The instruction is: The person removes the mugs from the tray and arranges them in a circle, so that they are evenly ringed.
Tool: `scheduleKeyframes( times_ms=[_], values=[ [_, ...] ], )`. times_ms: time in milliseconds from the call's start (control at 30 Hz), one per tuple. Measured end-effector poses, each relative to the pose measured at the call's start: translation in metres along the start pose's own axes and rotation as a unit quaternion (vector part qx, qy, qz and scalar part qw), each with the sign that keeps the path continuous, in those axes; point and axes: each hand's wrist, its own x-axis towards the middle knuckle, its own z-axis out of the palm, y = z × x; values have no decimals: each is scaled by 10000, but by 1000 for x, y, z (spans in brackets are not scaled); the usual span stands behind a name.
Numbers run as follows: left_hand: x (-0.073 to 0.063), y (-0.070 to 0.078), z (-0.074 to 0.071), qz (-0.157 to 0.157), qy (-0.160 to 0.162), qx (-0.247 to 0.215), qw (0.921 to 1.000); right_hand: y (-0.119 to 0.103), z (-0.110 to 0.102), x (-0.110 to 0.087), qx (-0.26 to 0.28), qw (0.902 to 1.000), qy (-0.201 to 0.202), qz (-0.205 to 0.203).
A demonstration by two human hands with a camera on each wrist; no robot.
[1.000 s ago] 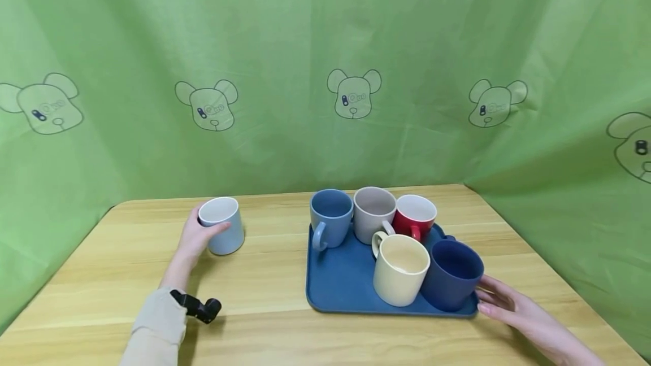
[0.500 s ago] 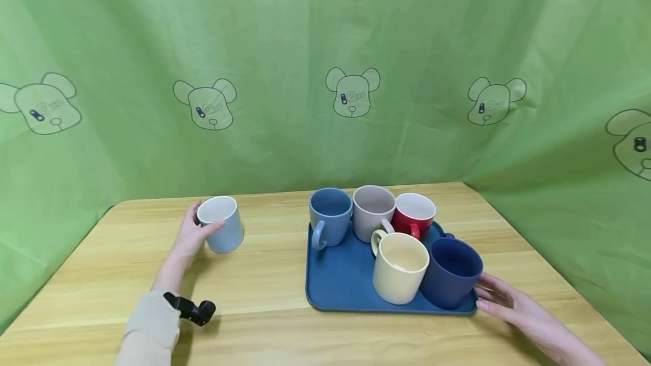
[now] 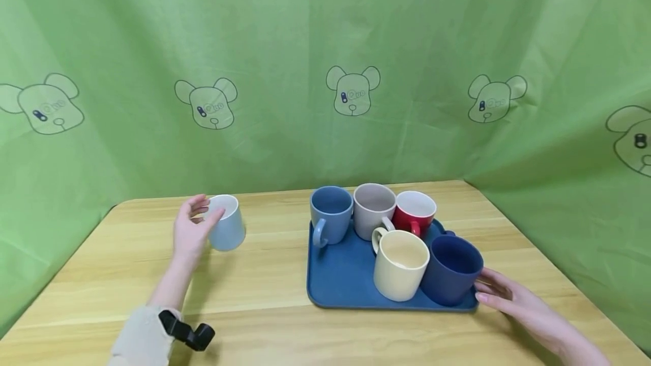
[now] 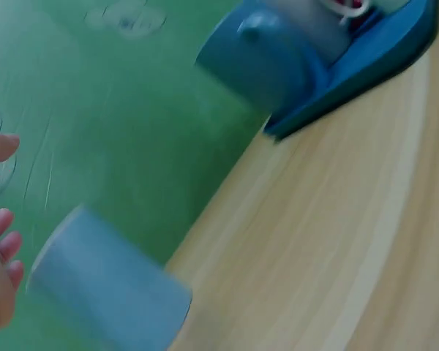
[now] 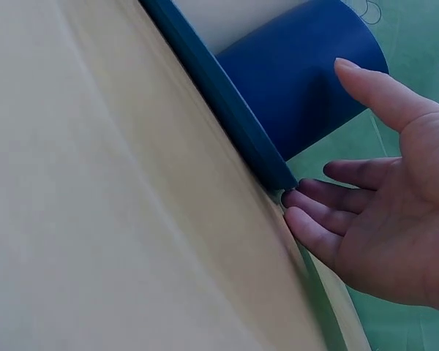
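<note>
A pale blue cup with a white inside stands upright on the left of the table. My left hand is raised just left of its rim, fingers loosely bent and holding nothing. The left wrist view shows a gap between the fingers and the cup. On the right, my right hand rests by the near right corner of a blue tray, beside a navy mug. Its fingertips are right at the tray's edge, palm facing the mug, nothing gripped.
Also on the tray are a blue mug, a grey mug, a red mug with white inside, and a cream mug. A green curtain borders the wooden table at the back and sides.
My left hand has let go of the pale blue cup and lifted off toward the upper left; the cup stays put. My right hand stays beside the tray.
</note>
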Motion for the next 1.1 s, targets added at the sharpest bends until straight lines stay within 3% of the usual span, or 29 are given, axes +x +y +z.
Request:
scheduleKeyframes(
  times_ms=[133, 300, 400, 533, 700, 800, 967, 1100],
  values=[
    [-11, 14, 19, 143, -307, -228, 9992, -4, -2, 6, 120, 9998, -126, 113],
    [-33, 29, 49, 402, -1030, -481, 9927, -4, -5, 12, 627, 9970, -443, -8],
    [-49, 36, 68, 713, -1559, -569, 9836, -2, -7, 13, 922, 9938, -623, -59],
    [-67, 43, 93, 888, -2359, -506, 9664, 3, -7, 13, 1118, 9913, -674, -181],
    [-81, 49, 120, 634, -3458, -274, 9358, 6, -6, 14, 1158, 9908, -625, -316],
    [-88, 50, 134, 447, -3895, -85, 9199, 8, -6, 13, 1165, 9904, -649, -361],
    [-99, 50, 156, 232, -4239, 215, 9052, 10, -7, 11, 1230, 9897, -668, -302],
    [-103, 50, 172, 77, -4359, 222, 8997, 11, -7, 11, 1254, 9896, -654, -246]
  ],
)
